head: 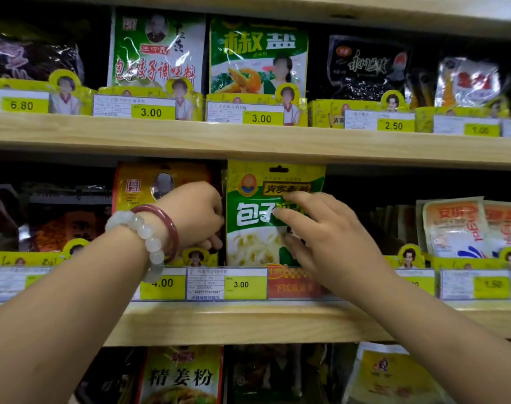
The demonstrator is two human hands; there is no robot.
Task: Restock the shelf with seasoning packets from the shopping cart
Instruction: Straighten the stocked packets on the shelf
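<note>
**Green seasoning packet, middle shelf**

Green seasoning packet: upright on the middle shelf, behind the 3.00 price tag. My right hand: fingers spread flat on its front, grip released. My left hand: curled at its left edge, pinching it. Orange packet stands just beside, left.
</note>
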